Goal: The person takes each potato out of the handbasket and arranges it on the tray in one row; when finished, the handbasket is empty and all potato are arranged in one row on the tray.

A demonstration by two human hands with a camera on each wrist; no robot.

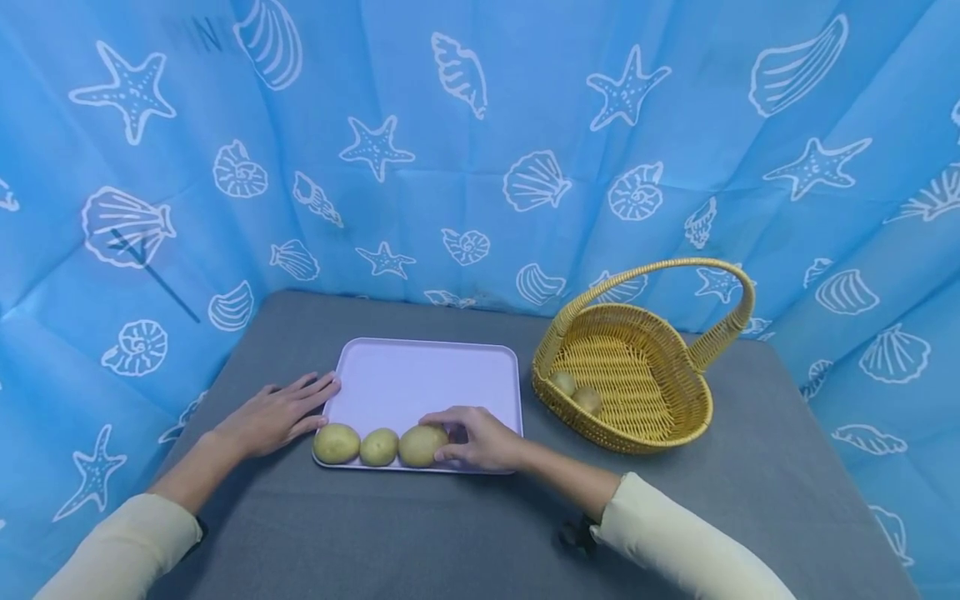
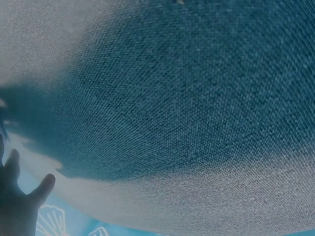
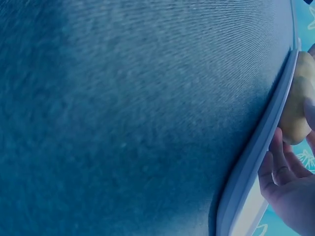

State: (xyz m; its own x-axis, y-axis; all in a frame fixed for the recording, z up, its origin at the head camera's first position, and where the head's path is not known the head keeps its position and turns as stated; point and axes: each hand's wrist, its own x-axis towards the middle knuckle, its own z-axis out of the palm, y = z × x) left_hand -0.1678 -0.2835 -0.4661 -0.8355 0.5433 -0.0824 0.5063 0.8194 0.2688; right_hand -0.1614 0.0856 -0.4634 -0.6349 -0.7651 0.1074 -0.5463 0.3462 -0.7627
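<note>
Grey table [image 1: 450, 533], blue shell-print backdrop. Wicker basket [image 1: 637, 433] right, apparently two potatoes inside. Lilac tray [image 1: 427, 375]: three potatoes along near edge. Right hand [image 1: 480, 437] grips rightmost potato [image 1: 422, 445]. Left hand [image 1: 281, 412] flat, fingers at tray's left rim.

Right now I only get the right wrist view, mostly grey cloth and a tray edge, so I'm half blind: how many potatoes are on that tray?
Observer: Three, in a row along the near edge of the tray; the right hand holds the rightmost potato.
Operator: And the other hand?
Observer: The left hand lies flat on the grey table, fingertips at the tray's left edge.
Operator: Anything else nearby?
Observer: A wicker basket stands right of the tray, with two more potatoes inside.
</note>
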